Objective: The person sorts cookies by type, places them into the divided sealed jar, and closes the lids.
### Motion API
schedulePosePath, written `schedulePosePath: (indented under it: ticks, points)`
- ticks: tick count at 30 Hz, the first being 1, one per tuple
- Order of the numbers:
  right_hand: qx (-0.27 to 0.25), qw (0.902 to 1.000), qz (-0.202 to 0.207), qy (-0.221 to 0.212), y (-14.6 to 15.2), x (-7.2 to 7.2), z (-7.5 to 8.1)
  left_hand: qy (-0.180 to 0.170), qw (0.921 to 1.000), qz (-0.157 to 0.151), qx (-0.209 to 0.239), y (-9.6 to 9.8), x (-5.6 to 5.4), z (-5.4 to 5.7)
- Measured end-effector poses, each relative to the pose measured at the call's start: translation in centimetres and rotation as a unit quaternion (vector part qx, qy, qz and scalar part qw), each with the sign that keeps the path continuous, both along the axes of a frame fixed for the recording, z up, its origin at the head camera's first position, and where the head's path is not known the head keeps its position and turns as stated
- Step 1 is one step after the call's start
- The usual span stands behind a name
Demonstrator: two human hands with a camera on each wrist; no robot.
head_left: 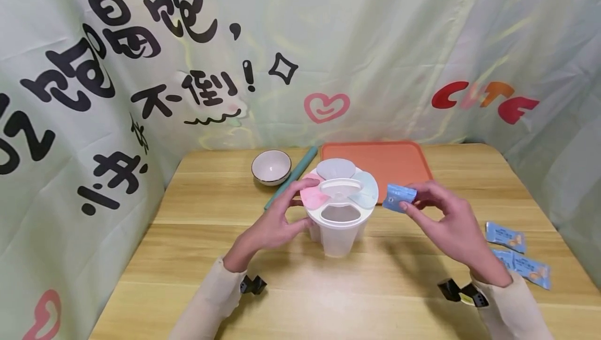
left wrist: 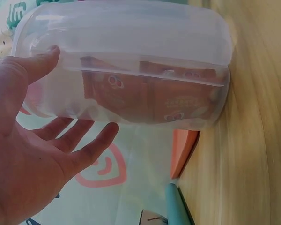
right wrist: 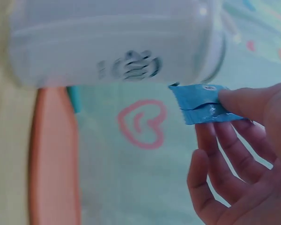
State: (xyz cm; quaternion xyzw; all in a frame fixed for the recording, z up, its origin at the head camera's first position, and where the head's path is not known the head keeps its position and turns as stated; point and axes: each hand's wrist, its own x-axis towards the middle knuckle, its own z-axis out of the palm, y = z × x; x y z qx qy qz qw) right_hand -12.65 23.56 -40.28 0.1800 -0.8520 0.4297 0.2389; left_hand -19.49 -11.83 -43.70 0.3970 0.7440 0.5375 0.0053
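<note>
A translucent sectioned storage container [head_left: 338,241] stands upright on the table, its top divided among pink, pale blue and greyish lids. The front compartment's opening [head_left: 341,214] is uncovered. My left hand [head_left: 277,225] holds the container's left side between thumb and fingers. Through the wall, the left wrist view shows reddish packets [left wrist: 178,93] inside. To the right of the container, my right hand [head_left: 446,220] pinches a small blue snack packet [head_left: 396,197] between thumb and fingers. In the right wrist view this blue packet [right wrist: 201,103] is close to the container's top rim.
Several more blue packets [head_left: 506,237] lie at the table's right side. An orange tray [head_left: 380,160] is behind the container. A teal rod [head_left: 297,173] and a white bowl [head_left: 271,167] with a dark rim sit at the back left. A printed curtain [head_left: 375,43] hangs behind the table.
</note>
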Motion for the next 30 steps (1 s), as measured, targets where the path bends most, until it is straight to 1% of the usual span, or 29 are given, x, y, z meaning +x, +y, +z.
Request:
schedulePosePath:
  ticks: [2,7,9,13,16,19,21,26,30]
  points:
    - [-0.017,0.9998,0.003,0.011,-0.5,0.0,0.9,0.0,1.0,0.001,0.001,-0.1,-0.1,0.0]
    - [-0.043,0.9981,0.03,0.032,-2.1,0.0,2.9,-0.011,0.9999,0.009,0.002,-0.3,-0.6,0.0]
    - [-0.052,0.997,0.042,0.039,-2.7,0.0,3.5,-0.016,0.9998,0.011,0.001,-0.4,-0.7,0.0]
    - [-0.067,0.995,0.049,0.055,-3.7,0.0,4.2,-0.02,0.9998,0.009,-0.002,-0.3,-0.8,0.0]
    - [-0.077,0.9929,0.06,0.069,-4.5,0.0,4.2,-0.017,0.9998,0.008,-0.002,-0.3,-0.8,0.0]
    - [-0.088,0.9898,0.082,0.076,-5.4,-0.1,3.9,-0.019,0.9998,0.011,-0.002,-0.3,-0.8,-0.1]
    - [-0.09,0.989,0.092,0.074,-6.1,-0.1,3.7,-0.022,0.9997,0.012,-0.003,-0.3,-0.8,-0.1]
    - [-0.079,0.9915,0.088,0.054,-7.3,-0.2,3.2,-0.031,0.9994,0.013,-0.006,-0.2,-0.7,0.0]
    - [-0.071,0.9921,0.092,0.049,-7.6,-0.4,2.7,-0.028,0.9995,0.014,-0.006,-0.1,-0.7,-0.1]
